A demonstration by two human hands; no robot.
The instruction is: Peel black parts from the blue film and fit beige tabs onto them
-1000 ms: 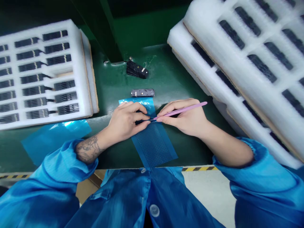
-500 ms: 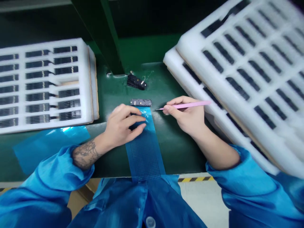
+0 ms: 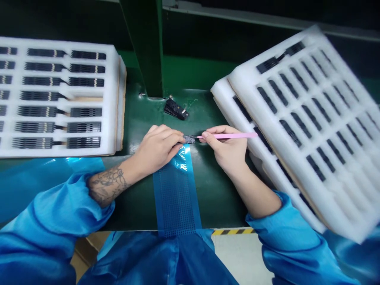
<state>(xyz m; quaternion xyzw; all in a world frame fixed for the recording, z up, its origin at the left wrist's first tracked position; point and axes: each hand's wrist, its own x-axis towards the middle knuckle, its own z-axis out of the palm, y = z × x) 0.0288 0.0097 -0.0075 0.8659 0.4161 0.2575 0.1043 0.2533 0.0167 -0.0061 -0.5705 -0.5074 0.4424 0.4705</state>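
Note:
Pink tweezers (image 3: pixel 234 135) are held in my right hand (image 3: pixel 227 148), their thin tip pointing left and meeting a small black component (image 3: pixel 189 139). My left hand (image 3: pixel 163 145) is closed on the component's left end, which its fingers cover. The piece sits at the far end of a blue film strip (image 3: pixel 175 198) patterned with rows of tiny dots. Beyond it, a small pile of similar black parts (image 3: pixel 175 109) lies on the green bench (image 3: pixel 219 190).
White foam trays (image 3: pixel 111 99) filled with black parts are stacked at left. More stacked foam trays (image 3: pixel 246 77) stand tilted at right. A green post (image 3: pixel 145 51) rises behind the pile. Blue film sheet (image 3: pixel 53 174) lies at lower left.
My left hand has moved onto the black component and closed on its left end. The tweezer tip has come up to the component. The view has shifted slightly.

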